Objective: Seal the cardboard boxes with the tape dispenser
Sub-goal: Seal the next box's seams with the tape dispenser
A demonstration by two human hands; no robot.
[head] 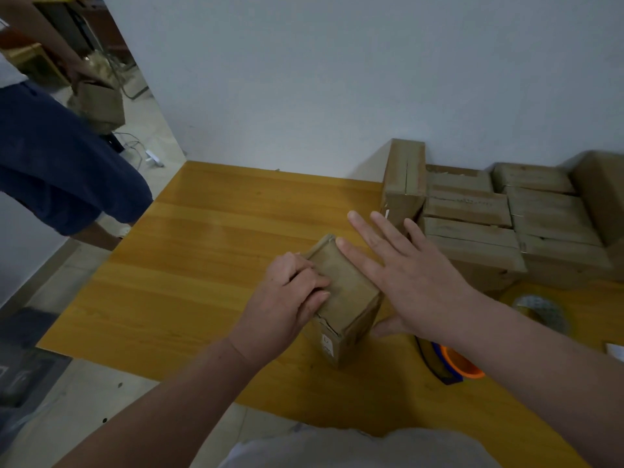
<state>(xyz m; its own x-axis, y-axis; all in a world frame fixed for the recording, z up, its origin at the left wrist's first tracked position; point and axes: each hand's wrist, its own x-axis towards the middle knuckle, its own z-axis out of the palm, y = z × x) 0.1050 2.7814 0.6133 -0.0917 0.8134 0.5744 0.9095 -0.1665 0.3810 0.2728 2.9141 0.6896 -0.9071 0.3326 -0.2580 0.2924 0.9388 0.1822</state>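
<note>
yellow wood of the desk point(202, 248) fills the near ground, and nearest on it, just right of the work and partly hidden under the right forearm, lies the tape dispenser point(452, 364), blue and orange. neither hand holds it. a little beyond it sits what looks like a clear roll of tape point(540, 312), too blurred to be sure.

next comes the cardboard box point(344, 298), near the middle of the desk and between the two hands. the left hand point(287, 298) grips its near-left top edge with curled fingers, likely to pin the flaps shut and stop the box from sliding. the right hand point(405, 275) is flat, its fingers straight and spread over the right side of the top and its thumb low beside the right wall. it reads as steadying or smoothing the lid, though i cannot tell how firmly it presses. with both hands busy on the lid, taping looks not yet begun on this one.

the top's long axis runs away from the person, its far end swung slightly left. the near end face carries a small label and points back toward the person and a bit right.

farther back, against the wall, a stack of cardboard boxes point(472, 214) lies flat, with one upright box point(405, 177) at its left end. these are probably parked clear of the working spot. far left, off the desk, another person point(67, 163) carries a box point(101, 103).
</note>
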